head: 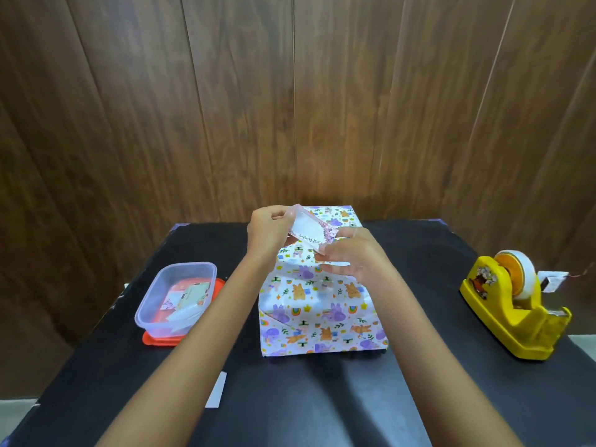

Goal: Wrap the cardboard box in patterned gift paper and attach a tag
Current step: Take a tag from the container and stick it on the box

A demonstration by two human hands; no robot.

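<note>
The box [319, 304] lies in the middle of the black table, fully covered in white paper printed with purple and orange animals. Above its far half I hold a small white gift tag [308, 232] with pink flowers and handwriting, tilted. My left hand [267, 232] pinches the tag's upper left end. My right hand [350, 253] pinches its lower right end, with a pale strip, possibly tape, showing under its fingers.
A clear plastic tub [175, 298] holding more tags sits on a red lid [161, 340] at the left. A yellow tape dispenser [512, 311] stands at the right edge. A white paper strip [216, 390] lies near the front. A wood-panel wall rises right behind the table.
</note>
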